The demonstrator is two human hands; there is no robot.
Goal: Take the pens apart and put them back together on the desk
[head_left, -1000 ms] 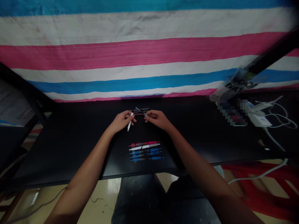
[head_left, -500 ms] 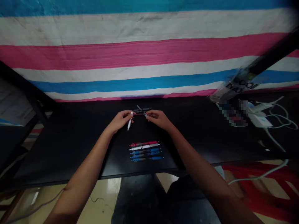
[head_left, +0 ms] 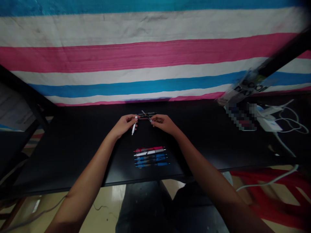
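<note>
My left hand (head_left: 123, 124) grips a white pen barrel (head_left: 133, 127) that points down toward me. Close beside it, my right hand (head_left: 164, 123) pinches a thin dark pen part (head_left: 146, 116) whose tip angles up and left toward the barrel. Just behind both hands lie a few dark pens (head_left: 147, 114) on the black table (head_left: 73, 145). Nearer me, a row of several finished pens (head_left: 150, 157) lies side by side: a red one, a white one and blue ones.
A striped pink, white and blue cloth (head_left: 145, 55) hangs behind the table. At the right are a clear bag (head_left: 245, 87), a white adapter (head_left: 268, 123) and white cables (head_left: 289, 123). A dark frame bar (head_left: 26, 94) stands at the left.
Both hands stayed in place behind the pen row. The thin part in my right hand shifted slightly toward the white barrel.
</note>
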